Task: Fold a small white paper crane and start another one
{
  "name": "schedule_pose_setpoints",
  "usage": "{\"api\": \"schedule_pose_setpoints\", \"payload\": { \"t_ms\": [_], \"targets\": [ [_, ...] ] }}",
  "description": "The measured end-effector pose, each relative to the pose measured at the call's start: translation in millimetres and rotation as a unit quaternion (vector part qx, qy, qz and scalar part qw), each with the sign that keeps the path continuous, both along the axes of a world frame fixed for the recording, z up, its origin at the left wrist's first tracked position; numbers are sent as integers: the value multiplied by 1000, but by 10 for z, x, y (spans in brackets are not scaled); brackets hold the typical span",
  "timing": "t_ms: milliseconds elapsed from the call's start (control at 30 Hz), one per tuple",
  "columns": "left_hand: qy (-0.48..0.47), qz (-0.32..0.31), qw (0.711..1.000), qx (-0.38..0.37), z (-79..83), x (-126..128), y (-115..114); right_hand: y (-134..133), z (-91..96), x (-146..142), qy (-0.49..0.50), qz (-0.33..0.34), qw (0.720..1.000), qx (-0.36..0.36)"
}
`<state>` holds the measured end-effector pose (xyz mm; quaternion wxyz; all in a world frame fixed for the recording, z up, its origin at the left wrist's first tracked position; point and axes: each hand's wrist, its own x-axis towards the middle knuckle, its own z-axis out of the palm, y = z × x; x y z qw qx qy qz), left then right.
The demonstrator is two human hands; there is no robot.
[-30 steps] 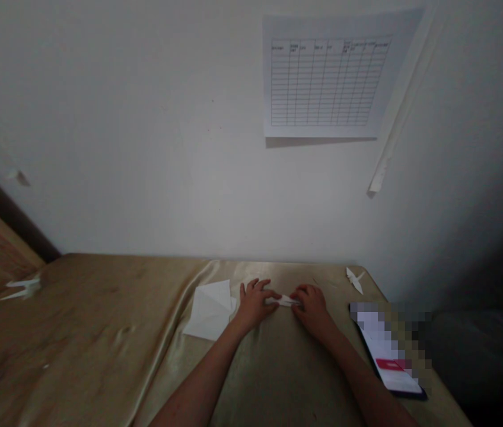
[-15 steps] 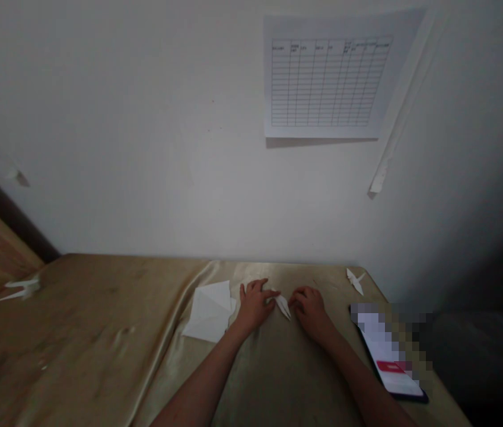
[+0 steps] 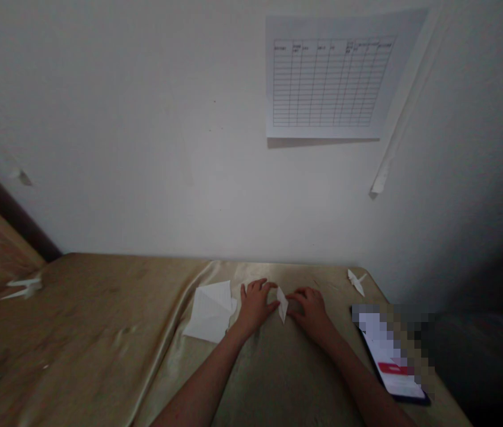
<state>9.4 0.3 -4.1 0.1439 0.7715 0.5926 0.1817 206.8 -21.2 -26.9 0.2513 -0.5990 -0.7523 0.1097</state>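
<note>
Left hand (image 3: 255,305) and right hand (image 3: 309,305), apart, flank folded paper (image 3: 282,306) toward the far edge of the surface (image 3: 278,379); dimness hides whether either pinches it. Likely feather-light and easily creased, it suits fingertips along its long edges.

One head-worn camera looks forward and slightly down, with the wall (image 3: 122,130) across the upper frame, the tabletop (image 3: 104,314) below, the hands (image 3: 254,305) fairly small beneath centre, and forearms (image 3: 202,373) entering from the bottom edge.

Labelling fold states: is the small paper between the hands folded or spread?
Folded: the paper shows a narrow, pointed diamond outline.
</note>
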Motion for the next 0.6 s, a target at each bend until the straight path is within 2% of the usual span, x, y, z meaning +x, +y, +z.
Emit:
{"api": "schedule_pose_setpoints", "payload": {
  "t_ms": [300,600],
  "targets": [
    [9,-26,999,-36,8,-25,24,-15,45,-1,2,6,1000,-15],
    [29,-57,997,-51,80,-31,-20,-5,12,30,14,21,1000,-11]
  ]
}}
